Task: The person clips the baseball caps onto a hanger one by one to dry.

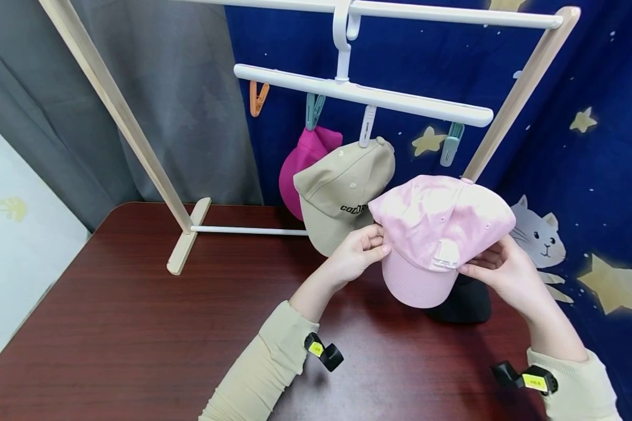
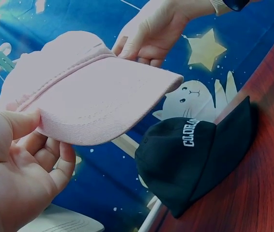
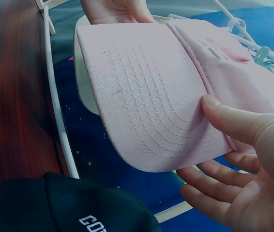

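Pink cap (image 1: 426, 219) held above tabletop (image 1: 137, 327)

In the head view, it is gripped at its 9 o'clock side by the left hand (image 1: 354, 252), at 4 by the right hand (image 1: 508, 272); a black cap (image 1: 469, 304) is seen at 5 o'clock.

Beige cap (image 1: 334, 184) blocks left of pink cap (image 1: 426, 219); room lies under orange clip (image 1: 253, 100).

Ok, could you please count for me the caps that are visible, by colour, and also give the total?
Light pink cap: 1
Bright pink cap: 1
Beige cap: 1
Black cap: 1
Total: 4 caps
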Motion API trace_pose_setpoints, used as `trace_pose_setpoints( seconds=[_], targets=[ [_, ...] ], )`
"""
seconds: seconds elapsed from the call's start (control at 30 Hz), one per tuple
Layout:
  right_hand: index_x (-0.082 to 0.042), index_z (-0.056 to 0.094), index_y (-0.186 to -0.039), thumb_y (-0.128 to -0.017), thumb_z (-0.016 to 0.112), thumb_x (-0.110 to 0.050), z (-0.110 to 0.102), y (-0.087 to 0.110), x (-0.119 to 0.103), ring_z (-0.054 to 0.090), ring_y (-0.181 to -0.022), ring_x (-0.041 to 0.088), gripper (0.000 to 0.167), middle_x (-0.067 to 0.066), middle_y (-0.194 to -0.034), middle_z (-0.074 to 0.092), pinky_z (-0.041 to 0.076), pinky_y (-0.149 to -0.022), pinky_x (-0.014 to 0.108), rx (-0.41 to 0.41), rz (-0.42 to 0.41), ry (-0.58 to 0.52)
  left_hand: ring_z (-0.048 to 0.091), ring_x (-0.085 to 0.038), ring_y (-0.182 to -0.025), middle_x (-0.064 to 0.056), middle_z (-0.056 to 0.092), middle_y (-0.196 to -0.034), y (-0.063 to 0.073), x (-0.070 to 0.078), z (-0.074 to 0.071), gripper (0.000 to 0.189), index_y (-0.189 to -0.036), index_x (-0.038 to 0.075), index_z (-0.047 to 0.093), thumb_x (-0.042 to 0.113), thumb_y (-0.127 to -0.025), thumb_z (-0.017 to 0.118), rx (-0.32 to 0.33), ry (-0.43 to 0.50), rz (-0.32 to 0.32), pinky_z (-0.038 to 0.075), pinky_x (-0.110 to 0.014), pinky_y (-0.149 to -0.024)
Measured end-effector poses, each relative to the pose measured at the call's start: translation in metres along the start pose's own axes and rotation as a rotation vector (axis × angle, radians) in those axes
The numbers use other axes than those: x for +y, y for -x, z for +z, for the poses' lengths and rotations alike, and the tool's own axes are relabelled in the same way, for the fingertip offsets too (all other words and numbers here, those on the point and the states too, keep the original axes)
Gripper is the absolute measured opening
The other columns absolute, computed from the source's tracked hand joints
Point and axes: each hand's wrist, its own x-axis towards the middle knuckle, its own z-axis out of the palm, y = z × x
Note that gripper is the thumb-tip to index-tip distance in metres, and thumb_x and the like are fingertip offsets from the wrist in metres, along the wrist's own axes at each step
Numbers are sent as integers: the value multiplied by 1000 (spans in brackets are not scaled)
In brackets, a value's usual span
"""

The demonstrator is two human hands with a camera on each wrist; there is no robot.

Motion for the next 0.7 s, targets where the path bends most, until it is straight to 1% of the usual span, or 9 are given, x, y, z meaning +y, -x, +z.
trace_pose_setpoints(
  seconds=[0.2, 0.43, 0.57, 0.7],
  targets=[
    [-13, 40, -134, -82, 71, 7, 0, -1, 1, 62, -90, 2, 64, -11, -108, 58, 50, -75, 16, -6, 1, -7, 55, -6, -85, -14, 61, -93, 0, 0, 1, 16, -108, -14, 50, -9, -94, 49, 6, 9, 24, 45, -22, -78],
    [-18, 41, -131, -79, 70, 13, 0, -4, 3, 63, -90, 2, 67, -11, -107, 60, 50, -74, 16, -9, -30, -23, 55, -5, -87, -16, 61, -96, -1, 0, 2, 18, -110, -14, 49, -9, -93, 49, 24, 12, 30, 45, -22, -80],
    [-17, 43, -129, -79, 71, 12, -3, -5, 2, 62, -89, 0, 64, -13, -105, 60, 50, -74, 15, -11, -32, 2, 55, -6, -87, -16, 61, -96, 0, 2, 2, 17, -109, -14, 49, -9, -93, 49, 33, 16, 28, 44, -22, -80],
    [-13, 45, -129, -80, 71, 10, -7, -6, 0, 61, -88, -2, 60, -15, -105, 59, 49, -73, 13, -1, -38, 47, 55, -6, -86, -18, 62, -96, 0, 3, 3, 16, -109, -13, 49, -9, -93, 49, 42, 18, 26, 44, -22, -80]
  ],
)
